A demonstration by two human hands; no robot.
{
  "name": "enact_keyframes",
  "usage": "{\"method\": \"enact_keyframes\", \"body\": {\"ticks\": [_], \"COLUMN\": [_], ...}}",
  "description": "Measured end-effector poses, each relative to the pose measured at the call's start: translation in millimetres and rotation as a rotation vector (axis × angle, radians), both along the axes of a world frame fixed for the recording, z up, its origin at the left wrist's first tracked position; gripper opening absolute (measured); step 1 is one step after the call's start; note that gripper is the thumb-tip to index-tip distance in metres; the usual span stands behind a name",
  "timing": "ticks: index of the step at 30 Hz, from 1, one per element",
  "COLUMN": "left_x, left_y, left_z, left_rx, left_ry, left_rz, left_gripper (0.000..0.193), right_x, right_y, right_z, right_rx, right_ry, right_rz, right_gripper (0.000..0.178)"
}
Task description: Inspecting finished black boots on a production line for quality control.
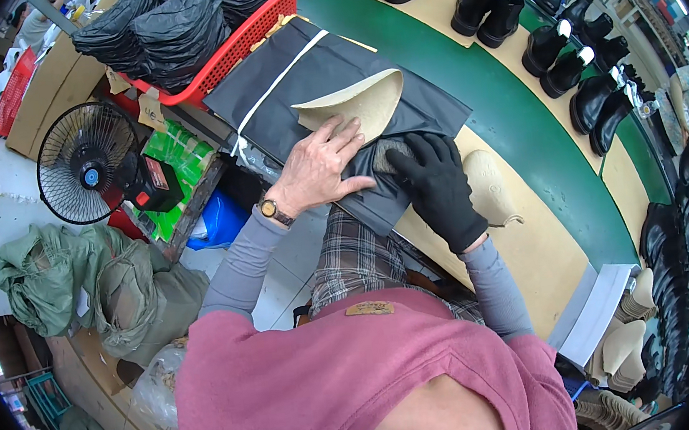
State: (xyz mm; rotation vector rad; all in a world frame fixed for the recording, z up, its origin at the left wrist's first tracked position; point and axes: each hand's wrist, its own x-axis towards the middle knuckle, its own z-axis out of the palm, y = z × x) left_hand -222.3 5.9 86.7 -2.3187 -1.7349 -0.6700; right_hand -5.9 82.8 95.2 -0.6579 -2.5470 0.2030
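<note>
My bare left hand (326,162), with a watch on the wrist, rests its outstretched fingers on a curved beige insole-like piece (370,103). Its thumb points away toward my other hand. This piece lies on black sheeting (289,82) crossed by a white strap. In a black glove, my right hand (439,184) is closed over a grey, rough-looking pad (389,156) pressed against the sheeting. The glove hides much of the pad. Just right of the glove, a second beige moulded piece (489,187) lies on the tan board (525,255).
A red basket (246,40) of black plastic bundles (178,31) stands at the far left, near a black fan (91,162). Black boots (499,10) line the green bench (536,119). Green sacks (147,294) sit at left; stacked beige pieces (624,353) stand lower right.
</note>
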Motion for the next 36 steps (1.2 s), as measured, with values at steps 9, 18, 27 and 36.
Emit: {"method": "enact_keyframes", "body": {"ticks": [9,18,27,36], "left_x": [-4,-9,1,-2], "left_y": [-2,4,2,12], "left_z": [5,-5,7,-12], "left_rx": [-0.080,-0.010,-0.144,0.098], "left_ry": [0.043,0.079,-0.031,0.063], "left_rz": [-0.054,-0.110,-0.118,-0.094], "left_gripper": [0.052,0.031,0.061,0.023], "right_x": [25,23,36,26], "right_y": [-25,-20,-27,-21], "right_z": [22,24,30,24], "right_rx": [-0.087,-0.120,-0.178,-0.102], "right_ry": [-0.089,-0.073,-0.095,0.015], "right_rz": [0.072,0.019,0.010,-0.043], "right_gripper": [0.040,0.040,0.038,0.044]}}
